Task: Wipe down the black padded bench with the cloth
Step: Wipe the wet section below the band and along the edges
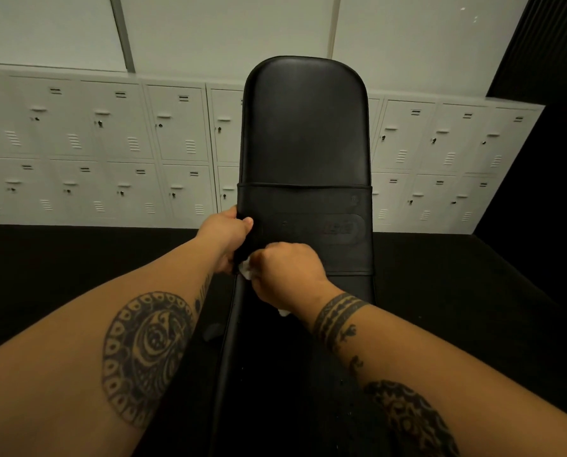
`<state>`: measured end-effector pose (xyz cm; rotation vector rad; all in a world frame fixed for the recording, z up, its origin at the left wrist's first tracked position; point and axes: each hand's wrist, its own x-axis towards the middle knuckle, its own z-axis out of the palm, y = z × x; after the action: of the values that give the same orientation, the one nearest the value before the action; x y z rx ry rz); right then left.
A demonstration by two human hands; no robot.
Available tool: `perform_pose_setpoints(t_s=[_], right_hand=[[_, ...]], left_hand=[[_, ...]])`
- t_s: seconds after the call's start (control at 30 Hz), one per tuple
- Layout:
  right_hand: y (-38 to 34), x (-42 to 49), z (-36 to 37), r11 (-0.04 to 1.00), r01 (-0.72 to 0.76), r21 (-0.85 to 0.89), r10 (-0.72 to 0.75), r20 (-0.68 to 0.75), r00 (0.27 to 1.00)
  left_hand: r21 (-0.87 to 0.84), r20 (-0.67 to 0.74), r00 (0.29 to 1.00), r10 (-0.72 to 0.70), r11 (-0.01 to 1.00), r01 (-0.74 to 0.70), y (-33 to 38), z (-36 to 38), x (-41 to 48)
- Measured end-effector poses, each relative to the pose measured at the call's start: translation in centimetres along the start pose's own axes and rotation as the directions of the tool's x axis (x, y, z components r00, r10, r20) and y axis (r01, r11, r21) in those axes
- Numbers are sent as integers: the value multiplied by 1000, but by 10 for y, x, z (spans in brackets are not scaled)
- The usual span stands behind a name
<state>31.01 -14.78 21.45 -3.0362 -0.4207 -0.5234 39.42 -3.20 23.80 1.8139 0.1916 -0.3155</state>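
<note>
The black padded bench (303, 133) stretches away from me, its backrest tilted up, with a darker band carrying a logo across its middle. My left hand (228, 233) grips the left edge of that band, thumb on top. Just below it, my right hand (287, 273) is closed on a white cloth (246, 271) pressed against the bench's left side. Only small bits of the cloth show, at the knuckles and under the wrist.
Two rows of white lockers (110, 143) line the wall behind the bench. The floor (77, 252) around the bench is black. A dark wall (552, 94) rises at the right.
</note>
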Motion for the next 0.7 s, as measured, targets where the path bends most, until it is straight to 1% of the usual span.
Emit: perform_pose_setpoints(t_s=[0.07, 0.17, 0.23, 0.3, 0.37, 0.4, 0.47, 0.53, 0.6, 0.67, 0.7], right_hand=[[18, -11, -3, 998, -65, -25, 65, 23, 998], [45, -25, -10, 974, -224, -40, 226, 37, 973], [50, -28, -12, 959, -283, -35, 283, 13, 959], [41, -22, -7, 952, -304, -27, 303, -37, 952], [24, -10, 4, 954, -299, 29, 300, -110, 948], [15, -4, 11, 960, -272, 72, 279, -137, 950], [-2, 2, 24, 983, -151, 105, 166, -151, 975], [-4, 2, 29, 998, -43, 52, 50, -134, 990], [9, 2, 25, 999, -43, -10, 41, -143, 989], [21, 10, 18, 994, -105, -22, 99, -170, 980], [25, 17, 13, 990, -139, 4, 137, -195, 971]], left_hand=[[-26, 33, 999, -19, 999, 20, 1, -3, -3], [-29, 58, 998, -15, 999, 17, -2, -9, 0], [-12, 21, 998, 51, 999, -51, -5, -10, 3], [15, -27, 990, 141, 990, -140, -8, -7, 6], [19, -69, 977, 200, 980, -199, -12, -4, 8], [1, -87, 975, 206, 978, -206, -13, -3, 8], [-84, -106, 977, 186, 977, -195, -15, -5, 7], [-207, -76, 986, 149, 965, -161, -14, -11, 6], [-344, -24, 994, 103, 933, -105, -14, -19, 7], [-381, 27, 995, 96, 921, -79, -15, -27, 10], [-387, 46, 994, 94, 919, -69, -17, -30, 10]])
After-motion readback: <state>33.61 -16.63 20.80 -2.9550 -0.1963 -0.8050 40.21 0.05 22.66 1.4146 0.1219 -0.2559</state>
